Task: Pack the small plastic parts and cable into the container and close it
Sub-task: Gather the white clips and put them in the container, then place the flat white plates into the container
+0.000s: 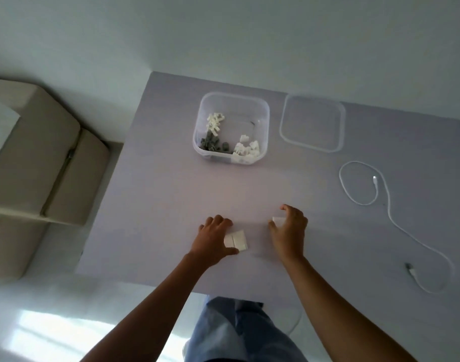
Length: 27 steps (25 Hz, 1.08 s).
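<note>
A clear square container (260,111) stands at the back of the table with several white and grey small plastic parts (225,142) inside. Its clear lid (312,122) lies flat to the right of it. A white cable (392,220) sprawls loosely along the right side of the table. Near the front edge, my left hand (213,241) curls around two flat white square parts (236,240) that lie on the table. My right hand (289,231) closes on another white part (277,220) just to the right.
The pale table (171,194) ends at its left edge near a beige cushioned seat (40,163). My legs in blue trousers (239,333) show below the table's front edge. A wall rises behind the table.
</note>
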Tool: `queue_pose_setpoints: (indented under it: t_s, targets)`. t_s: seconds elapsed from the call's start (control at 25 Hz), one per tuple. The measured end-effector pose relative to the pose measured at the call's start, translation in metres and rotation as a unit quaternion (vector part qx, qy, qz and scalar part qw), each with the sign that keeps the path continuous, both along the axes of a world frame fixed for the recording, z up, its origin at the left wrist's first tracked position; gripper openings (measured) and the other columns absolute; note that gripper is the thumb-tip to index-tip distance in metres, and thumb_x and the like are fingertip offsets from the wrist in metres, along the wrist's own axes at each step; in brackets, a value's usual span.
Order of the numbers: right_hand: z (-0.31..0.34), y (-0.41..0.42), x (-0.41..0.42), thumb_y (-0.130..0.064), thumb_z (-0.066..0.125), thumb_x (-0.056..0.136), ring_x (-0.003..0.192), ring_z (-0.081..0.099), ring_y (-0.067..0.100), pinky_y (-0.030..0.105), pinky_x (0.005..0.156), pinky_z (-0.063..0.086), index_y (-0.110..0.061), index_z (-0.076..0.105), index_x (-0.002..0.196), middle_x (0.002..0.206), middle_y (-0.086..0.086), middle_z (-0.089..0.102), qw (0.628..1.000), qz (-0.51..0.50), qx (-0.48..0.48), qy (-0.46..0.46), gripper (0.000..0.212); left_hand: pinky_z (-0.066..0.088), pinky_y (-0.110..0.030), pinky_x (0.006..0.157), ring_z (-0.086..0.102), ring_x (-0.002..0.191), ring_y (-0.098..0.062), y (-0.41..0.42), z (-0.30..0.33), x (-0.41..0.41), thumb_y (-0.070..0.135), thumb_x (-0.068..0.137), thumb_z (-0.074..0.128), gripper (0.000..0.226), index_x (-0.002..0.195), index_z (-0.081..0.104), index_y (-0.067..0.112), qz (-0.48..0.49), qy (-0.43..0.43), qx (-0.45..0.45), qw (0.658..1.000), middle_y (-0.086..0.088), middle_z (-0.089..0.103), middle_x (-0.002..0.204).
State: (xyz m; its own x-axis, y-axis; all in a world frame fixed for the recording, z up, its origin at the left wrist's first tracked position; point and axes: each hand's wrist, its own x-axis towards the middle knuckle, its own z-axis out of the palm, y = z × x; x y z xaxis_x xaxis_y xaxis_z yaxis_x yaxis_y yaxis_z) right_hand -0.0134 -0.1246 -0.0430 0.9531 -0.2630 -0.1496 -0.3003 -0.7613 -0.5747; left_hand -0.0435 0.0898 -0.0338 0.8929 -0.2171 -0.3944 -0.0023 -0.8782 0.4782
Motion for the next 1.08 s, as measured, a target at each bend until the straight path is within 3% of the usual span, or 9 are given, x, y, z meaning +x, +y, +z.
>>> queue_pose_setpoints:
  t_s: [0.2,0.56,0.64,0.76,0.84,0.92,1.08]
  targets:
    - [-0.007,-0.008,-0.011,-0.018,0.081,0.073,0.117,0.043,0.040,0.048,0.086,0.047,-0.011,0.045,0.133,0.129,0.019,0.052,0.996,-0.034,-0.036,0.072,0.070,0.040,-0.038,0.096,0.045,0.118,-0.024,-0.015,0.004,-0.003,0.043,0.072,0.080,0.072,0.132,0.047,0.019,-0.038,-0.020,0.071,0.997,-0.001,0.051,0.130]
    - [0.004,-0.008,0.001,-0.008,0.084,0.067,0.118,0.043,0.037,0.041,0.086,0.044,-0.013,0.039,0.137,0.125,0.019,0.048,0.990,-0.067,0.051,0.110,0.083,0.042,-0.037,0.093,0.050,0.114,-0.027,-0.022,0.006,0.008,0.031,0.072,0.083,0.062,0.122,0.050,0.013,-0.007,0.036,0.064,0.997,-0.007,0.056,0.121]
    - [0.003,-0.008,0.004,-0.006,0.083,0.069,0.116,0.048,0.035,0.037,0.087,0.044,-0.010,0.043,0.135,0.124,0.018,0.050,0.988,-0.069,0.073,0.120,0.077,0.042,-0.037,0.092,0.050,0.114,-0.027,-0.020,0.005,0.012,0.031,0.078,0.078,0.053,0.122,0.055,0.014,-0.008,0.046,0.058,0.997,-0.008,0.056,0.121]
    - [0.006,-0.009,0.012,-0.007,0.073,0.078,0.106,0.060,0.033,0.029,0.079,0.044,-0.004,0.062,0.118,0.114,0.017,0.064,0.987,-0.058,0.094,0.121,0.041,0.044,-0.037,0.087,0.053,0.111,-0.029,-0.019,0.009,0.019,0.031,0.093,0.059,0.030,0.114,0.061,0.010,0.025,0.041,0.019,0.999,-0.012,0.058,0.116]
    - [0.017,-0.008,0.022,-0.008,0.066,0.086,0.099,0.063,0.032,0.026,0.072,0.040,-0.002,0.066,0.108,0.106,0.015,0.069,0.987,-0.051,0.118,0.095,0.023,0.042,-0.035,0.077,0.057,0.102,-0.033,-0.020,0.017,0.034,0.029,0.099,0.046,0.027,0.100,0.060,0.006,0.072,0.032,-0.018,0.997,-0.016,0.061,0.106]
    - [0.033,-0.003,0.037,-0.012,0.064,0.090,0.094,0.063,0.030,0.026,0.070,0.040,-0.005,0.066,0.105,0.100,0.011,0.068,0.986,-0.048,0.148,0.060,0.017,0.038,-0.034,0.071,0.059,0.094,-0.038,-0.018,0.032,0.057,0.026,0.101,0.041,0.028,0.091,0.056,0.004,0.120,0.010,-0.060,0.991,-0.020,0.063,0.098]
    - [0.075,0.009,0.092,-0.017,0.071,0.087,0.086,0.064,0.017,0.026,0.070,0.049,-0.012,0.066,0.104,0.095,0.001,0.067,0.975,-0.050,0.218,0.000,0.019,0.038,-0.035,0.070,0.059,0.089,-0.039,-0.003,0.071,0.119,0.019,0.101,0.044,0.021,0.099,0.054,0.001,0.219,-0.044,-0.143,0.964,-0.024,0.064,0.100]
